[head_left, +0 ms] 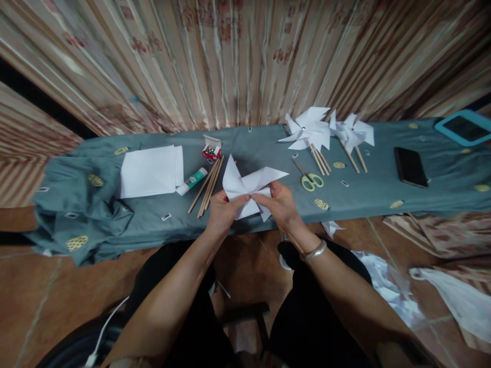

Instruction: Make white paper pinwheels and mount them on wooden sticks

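Observation:
Between my two hands is a white paper pinwheel (pixel 251 183), its blades folded in toward the middle and no stick visible on it. My left hand (pixel 224 210) pinches its left side, thumb on the centre. From the right, my right hand (pixel 281 204) grips it with the thumb also pressed at the centre; the fingers of both are partly behind the paper. Just left of the pinwheel lie several wooden sticks (pixel 210 188). A small red and white box of metal pins (pixel 211 148) stands open behind them. Green-handled scissors (pixel 311 180) lie to the right.
A glue stick (pixel 192 181) and a stack of white paper (pixel 148 171) lie at left on the cloth-covered table (pixel 261 145). Finished pinwheels (pixel 310 129), a black phone (pixel 410 166) and a blue-framed tablet (pixel 465 128) are at right. Paper scraps (pixel 395 294) lie on the floor.

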